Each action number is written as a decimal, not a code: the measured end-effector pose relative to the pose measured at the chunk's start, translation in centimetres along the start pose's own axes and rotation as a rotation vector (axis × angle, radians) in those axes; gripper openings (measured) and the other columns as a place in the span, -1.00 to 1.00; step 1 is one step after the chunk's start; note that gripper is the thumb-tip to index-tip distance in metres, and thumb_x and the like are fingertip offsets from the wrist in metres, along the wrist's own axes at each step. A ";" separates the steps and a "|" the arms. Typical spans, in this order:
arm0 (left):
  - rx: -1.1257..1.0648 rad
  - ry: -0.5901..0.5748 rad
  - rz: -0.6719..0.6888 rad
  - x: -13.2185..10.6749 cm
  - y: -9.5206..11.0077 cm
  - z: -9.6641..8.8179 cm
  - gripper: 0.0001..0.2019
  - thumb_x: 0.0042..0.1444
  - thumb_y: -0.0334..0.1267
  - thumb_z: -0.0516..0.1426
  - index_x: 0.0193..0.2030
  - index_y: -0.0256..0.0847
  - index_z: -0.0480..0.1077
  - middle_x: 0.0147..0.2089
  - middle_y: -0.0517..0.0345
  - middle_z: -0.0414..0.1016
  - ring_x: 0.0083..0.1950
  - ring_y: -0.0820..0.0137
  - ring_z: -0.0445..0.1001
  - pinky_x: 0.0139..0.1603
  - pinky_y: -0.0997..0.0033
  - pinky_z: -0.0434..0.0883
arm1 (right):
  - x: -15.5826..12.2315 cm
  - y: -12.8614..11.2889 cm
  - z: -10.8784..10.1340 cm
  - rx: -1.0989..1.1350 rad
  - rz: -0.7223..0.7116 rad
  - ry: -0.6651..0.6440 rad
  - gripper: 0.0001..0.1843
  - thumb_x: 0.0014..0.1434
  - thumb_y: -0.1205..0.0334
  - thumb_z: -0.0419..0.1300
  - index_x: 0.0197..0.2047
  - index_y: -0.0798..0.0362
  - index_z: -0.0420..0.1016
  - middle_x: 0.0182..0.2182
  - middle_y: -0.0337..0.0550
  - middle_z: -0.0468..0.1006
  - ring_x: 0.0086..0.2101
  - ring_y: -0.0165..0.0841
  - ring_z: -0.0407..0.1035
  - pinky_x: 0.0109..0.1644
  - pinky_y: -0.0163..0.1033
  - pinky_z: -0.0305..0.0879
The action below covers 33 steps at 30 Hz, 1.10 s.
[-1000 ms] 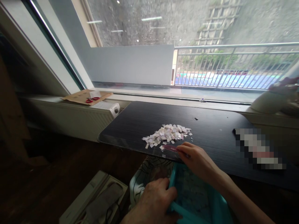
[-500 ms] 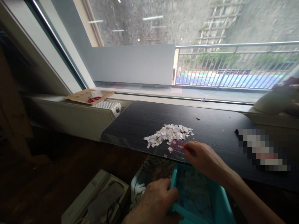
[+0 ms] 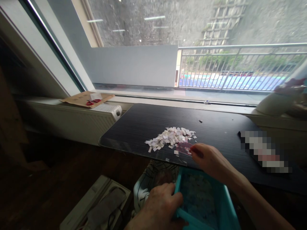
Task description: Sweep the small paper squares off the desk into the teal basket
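Note:
My right hand point(image 3: 208, 156) is closed on one end of a pinkish see-through plastic piece point(image 3: 183, 148), pinched between thumb and fingers. Its free end lies at the front right of a heap of small whitish paper-like squares point(image 3: 170, 137) on the black table point(image 3: 144, 119). A few squares lie loose in front of the heap. My left hand point(image 3: 163, 204) grips the near left rim of a turquoise bin point(image 3: 230, 204), held just under the table edge. Inside the bin, small pale pieces show dimly.
On the sill at the left lie red-handled scissors point(image 3: 92, 102) on brown paper point(image 3: 74, 99), above a radiator point(image 3: 110, 110). A pixelated object point(image 3: 263, 151) is on the table's right. Below are a lined basket point(image 3: 141, 191) and a pale box point(image 3: 96, 204).
The pink plastic piece has shifted slightly against the heap's edge, and a loose square now lies in front of it. The view has turned a little; the left hand keeps its hold.

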<state>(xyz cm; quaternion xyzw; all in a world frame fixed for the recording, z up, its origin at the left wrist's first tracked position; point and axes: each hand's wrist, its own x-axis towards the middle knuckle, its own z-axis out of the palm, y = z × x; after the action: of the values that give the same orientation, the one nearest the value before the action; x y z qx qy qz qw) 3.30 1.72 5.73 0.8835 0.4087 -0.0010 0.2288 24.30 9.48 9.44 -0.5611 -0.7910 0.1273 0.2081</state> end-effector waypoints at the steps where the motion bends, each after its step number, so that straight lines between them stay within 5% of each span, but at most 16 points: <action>1: -0.003 0.004 0.002 0.0 0.0 0.0 -0.69 -0.08 -0.12 0.34 -0.27 -0.15 0.35 -0.18 0.16 0.36 -0.17 0.25 0.37 -0.24 0.40 0.31 | 0.0 0.1 0.0 -0.011 0.002 0.006 -0.77 0.14 0.25 0.02 -0.37 0.07 0.50 -0.47 -0.19 0.51 -0.45 -0.38 0.35 -0.39 -0.33 0.11; 5: -0.009 0.016 0.004 -0.1 0.1 0.0 -0.69 -0.07 -0.13 0.33 -0.27 -0.16 0.34 -0.19 0.16 0.36 -0.18 0.25 0.37 -0.24 0.39 0.31 | -0.2 0.2 -0.2 -0.090 0.040 0.070 -0.77 0.15 0.25 0.01 -0.41 0.07 0.46 -0.49 -0.18 0.49 -0.49 -0.39 0.31 -0.43 -0.32 0.06; 10: -0.002 0.018 0.002 -0.2 0.3 0.0 -0.68 -0.08 -0.13 0.35 -0.27 -0.15 0.34 -0.19 0.16 0.35 -0.17 0.25 0.37 -0.24 0.38 0.31 | -0.4 -0.6 -0.1 0.002 -0.018 -0.005 -0.78 0.15 0.27 0.01 -0.37 0.05 0.48 -0.45 -0.19 0.51 -0.44 -0.38 0.35 -0.38 -0.33 0.12; 18: 0.007 0.011 0.011 0.0 0.0 0.1 -0.69 -0.06 -0.10 0.33 -0.27 -0.15 0.34 -0.20 0.16 0.35 -0.18 0.25 0.37 -0.24 0.38 0.31 | -0.7 0.4 -0.7 -0.048 0.122 0.004 -0.75 0.15 0.19 0.00 -0.39 0.05 0.48 -0.54 -0.21 0.48 -0.51 -0.37 0.33 -0.43 -0.31 0.09; 33: 0.008 0.030 0.032 0.2 0.1 0.2 -0.69 -0.07 -0.12 0.33 -0.28 -0.16 0.34 -0.21 0.16 0.35 -0.20 0.26 0.37 -0.27 0.40 0.30 | -1.9 0.9 -0.5 -0.047 0.054 0.082 -0.79 0.19 0.21 0.00 -0.33 0.03 0.43 -0.44 -0.18 0.49 -0.46 -0.36 0.35 -0.37 -0.28 0.16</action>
<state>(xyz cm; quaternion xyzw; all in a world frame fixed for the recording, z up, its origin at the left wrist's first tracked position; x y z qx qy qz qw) 3.51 1.71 5.56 0.8909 0.3978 0.0144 0.2189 25.83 8.04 9.11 -0.5919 -0.7691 0.0912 0.2234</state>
